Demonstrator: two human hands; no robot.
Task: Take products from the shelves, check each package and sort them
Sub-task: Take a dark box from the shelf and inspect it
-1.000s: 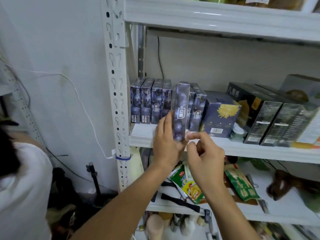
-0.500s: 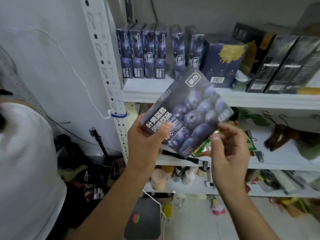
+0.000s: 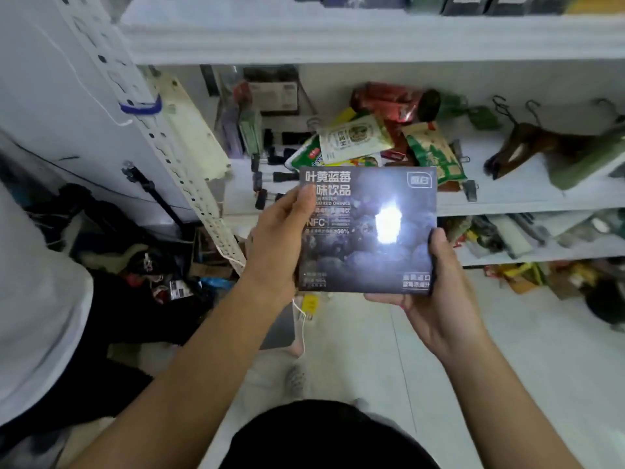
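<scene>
The white shelving fills the upper and right of the frame; its top board [image 3: 372, 38] runs across the top, and a lower board [image 3: 524, 206] juts out at middle right, its front edge just behind the box. Pale floor [image 3: 372, 350] lies open in the lower centre, between the two forearms. A person in white [image 3: 33, 299] crowds the left edge. The perforated post [image 3: 189, 177] slants from upper left towards the centre, near the left hand.

The blueberry drink box [image 3: 358, 252] is held flat-on in the centre, clear of the shelves. It is dark blue-grey with white Chinese lettering, "NFC" at its left and a bright glare patch in the middle. The left hand [image 3: 277, 245] grips its left edge, thumb on the front. The right hand [image 3: 439, 289] cradles the lower right corner, thumb up the side.
</scene>
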